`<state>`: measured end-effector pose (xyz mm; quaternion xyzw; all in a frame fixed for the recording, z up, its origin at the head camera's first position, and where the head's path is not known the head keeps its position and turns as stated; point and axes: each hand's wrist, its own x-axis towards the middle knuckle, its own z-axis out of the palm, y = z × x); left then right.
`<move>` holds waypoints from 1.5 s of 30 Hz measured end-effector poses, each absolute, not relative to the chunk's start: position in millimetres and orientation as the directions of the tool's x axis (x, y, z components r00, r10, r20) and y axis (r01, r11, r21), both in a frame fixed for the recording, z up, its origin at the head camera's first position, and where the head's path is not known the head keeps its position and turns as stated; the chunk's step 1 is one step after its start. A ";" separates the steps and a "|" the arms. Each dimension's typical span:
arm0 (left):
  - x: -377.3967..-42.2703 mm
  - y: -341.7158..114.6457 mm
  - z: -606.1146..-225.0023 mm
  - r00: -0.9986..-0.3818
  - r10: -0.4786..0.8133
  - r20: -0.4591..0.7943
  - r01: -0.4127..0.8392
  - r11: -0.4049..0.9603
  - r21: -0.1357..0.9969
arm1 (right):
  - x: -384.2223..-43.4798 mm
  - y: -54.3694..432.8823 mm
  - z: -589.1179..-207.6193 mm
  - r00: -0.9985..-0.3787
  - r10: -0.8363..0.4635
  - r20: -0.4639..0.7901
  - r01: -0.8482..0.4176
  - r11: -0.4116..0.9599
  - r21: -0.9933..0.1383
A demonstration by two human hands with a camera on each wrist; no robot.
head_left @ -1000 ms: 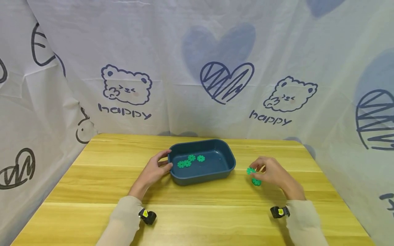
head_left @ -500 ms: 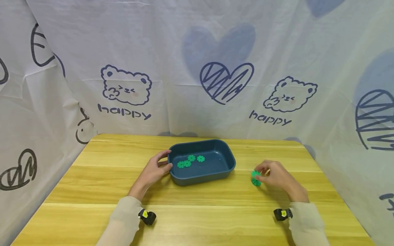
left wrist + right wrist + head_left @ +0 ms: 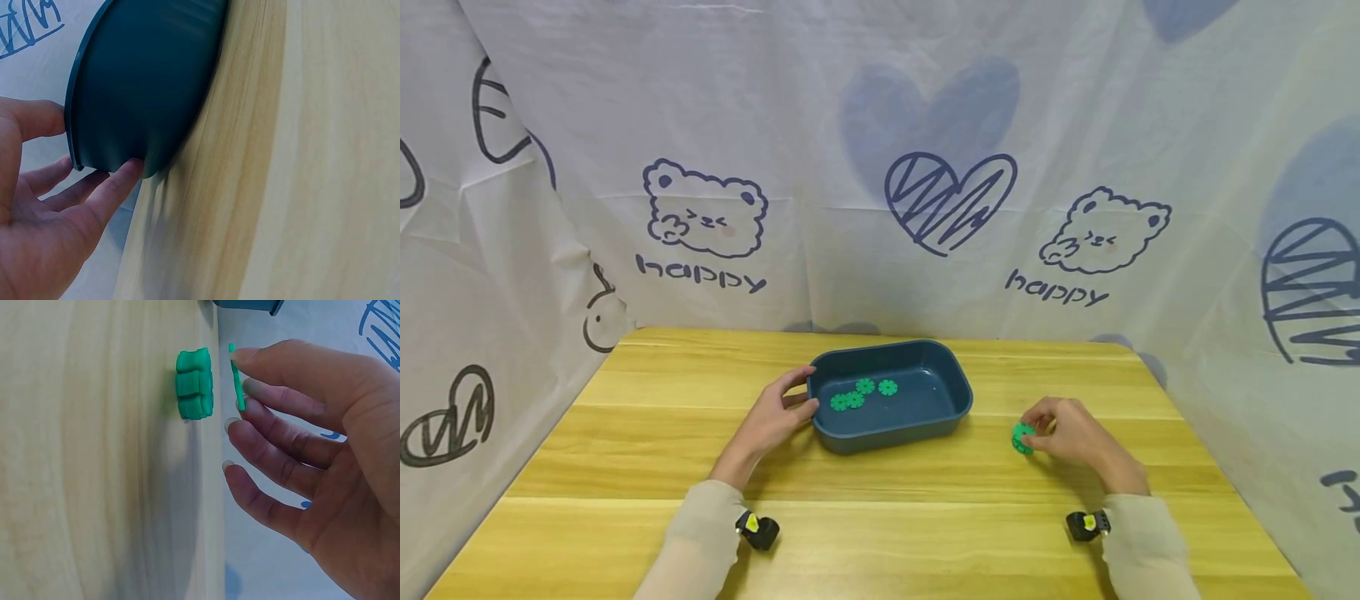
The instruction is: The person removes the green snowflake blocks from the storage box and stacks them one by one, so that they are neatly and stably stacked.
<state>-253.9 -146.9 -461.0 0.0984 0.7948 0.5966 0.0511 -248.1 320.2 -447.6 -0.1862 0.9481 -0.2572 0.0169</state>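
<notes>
Right hand [image 3: 1067, 429]: finger and thumb pinch one thin green disc [image 3: 237, 381], just above and apart from the green stack [image 3: 194, 384] on the worktop [image 3: 880, 533]. Left hand [image 3: 775, 418], half-spread, grips the blue tray's [image 3: 887, 435] end. Probably stacking; next calls for aligning, lowering, release.

The head camera looks forward and down from above and behind both grips, farthest back. One wrist camera sits close behind the left hand [image 3: 59, 219], facing its fingertips and the box [image 3: 137, 81]. Another sits close behind the right hand [image 3: 353, 469], facing the green disc [image 3: 238, 384] it pinches. Head and left wrist views share the box; head and right wrist views share the disc.
</notes>
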 end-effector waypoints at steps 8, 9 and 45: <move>-254.3 -146.9 -460.5 -0.975 0.221 0.039 0.100 0.274 0.957 | -246.7 319.9 -449.9 -0.933 -0.356 0.049 -0.332 0.803 -0.494; -254.4 -146.9 -460.5 -0.974 0.222 0.038 0.100 0.274 0.957 | -246.6 320.0 -450.0 -0.933 -0.356 0.048 -0.332 0.804 -0.493; -253.1 -146.6 -460.5 -0.974 0.224 0.042 0.101 0.261 0.960 | -224.0 340.3 -435.9 -0.881 -0.467 -0.079 -0.359 0.768 -0.531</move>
